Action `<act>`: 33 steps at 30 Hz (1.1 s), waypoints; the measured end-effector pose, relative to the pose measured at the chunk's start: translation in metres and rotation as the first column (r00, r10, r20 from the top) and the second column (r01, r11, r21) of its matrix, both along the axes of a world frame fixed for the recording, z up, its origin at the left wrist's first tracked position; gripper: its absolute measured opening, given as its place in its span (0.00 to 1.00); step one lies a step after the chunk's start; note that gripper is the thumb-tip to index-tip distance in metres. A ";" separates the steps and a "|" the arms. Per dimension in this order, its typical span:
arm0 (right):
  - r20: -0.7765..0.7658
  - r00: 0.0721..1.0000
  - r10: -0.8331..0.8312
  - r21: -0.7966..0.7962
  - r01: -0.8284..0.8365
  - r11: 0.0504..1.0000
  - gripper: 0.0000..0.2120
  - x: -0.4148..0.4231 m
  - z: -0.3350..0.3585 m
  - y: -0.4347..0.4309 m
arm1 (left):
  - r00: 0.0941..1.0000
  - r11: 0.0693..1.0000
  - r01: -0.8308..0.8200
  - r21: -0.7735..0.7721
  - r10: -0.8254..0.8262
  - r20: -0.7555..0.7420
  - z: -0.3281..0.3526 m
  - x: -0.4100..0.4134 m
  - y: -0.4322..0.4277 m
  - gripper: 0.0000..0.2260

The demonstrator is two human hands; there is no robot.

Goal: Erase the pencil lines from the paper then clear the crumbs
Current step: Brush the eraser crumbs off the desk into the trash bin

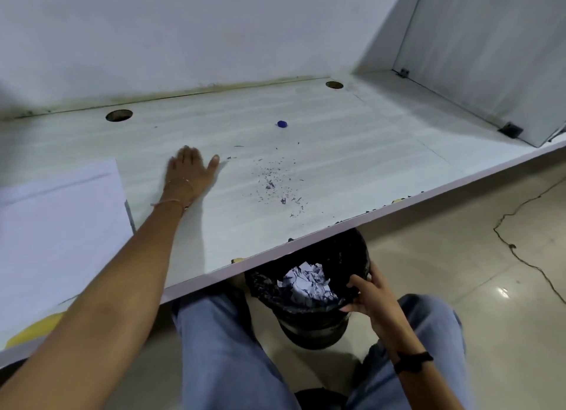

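1. The crumbs (275, 183) lie on the desk (352, 152) at the centre of the frame: dark purple specks in a loose streak, long axis running from the upper middle down toward the desk's front edge. A few more dot that edge itself.
2. The left hand (191, 173) lies palm-down on the desk just left of the crumbs. Its fingers are straight and point toward the top of the frame, with the thumb splayed right toward the nearest specks. The fingertips are blurred.
3. The paper (58, 226) lies flat at the left, well apart from the crumbs. The frame's left edge cuts it off, so its long axis is hard to call. Any pencil lines are too faint to make out.
4. The right hand (367, 293), at the lower right, has its fingers curled over the rim of the black bin (312, 327) and holds it below the desk's front edge.
5. The desk hides the bin's far side. Crumpled white scraps (306, 282) sit inside.
6. A blue lump (282, 124), too small to name, sits above the crumbs.
7. Two round holes (118, 115) mark the back of the desk, and a cable (520, 256) snakes over the floor at the right.
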State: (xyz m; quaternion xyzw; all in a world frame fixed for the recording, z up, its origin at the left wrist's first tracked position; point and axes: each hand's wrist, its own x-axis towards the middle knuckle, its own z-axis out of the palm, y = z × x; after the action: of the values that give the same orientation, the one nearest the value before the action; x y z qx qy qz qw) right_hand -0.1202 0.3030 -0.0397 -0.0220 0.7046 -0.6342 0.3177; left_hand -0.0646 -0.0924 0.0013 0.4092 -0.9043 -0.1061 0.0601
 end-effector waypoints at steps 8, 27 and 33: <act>-0.008 0.999 -0.034 0.041 0.034 0.999 0.21 -0.001 -0.002 -0.001 | 0.681 0.661 0.719 -0.215 -0.732 0.028 0.005 -0.034 0.079 0.24; -0.040 0.998 -0.046 0.078 0.049 0.996 0.21 -0.012 -0.004 0.011 | 0.958 0.959 0.277 -0.058 -0.280 -0.054 0.011 -0.096 -0.017 0.32; -0.063 0.998 -0.024 0.117 0.031 0.993 0.22 -0.018 -0.007 0.012 | 0.980 0.980 0.196 0.025 -0.196 0.025 0.002 -0.121 -0.054 0.37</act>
State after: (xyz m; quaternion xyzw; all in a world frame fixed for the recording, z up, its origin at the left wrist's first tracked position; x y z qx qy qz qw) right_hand -0.1381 0.3149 -0.0466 -0.0130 0.7503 -0.5949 0.2880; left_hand -0.1860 -0.1464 0.0038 0.3202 -0.9397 -0.1160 0.0324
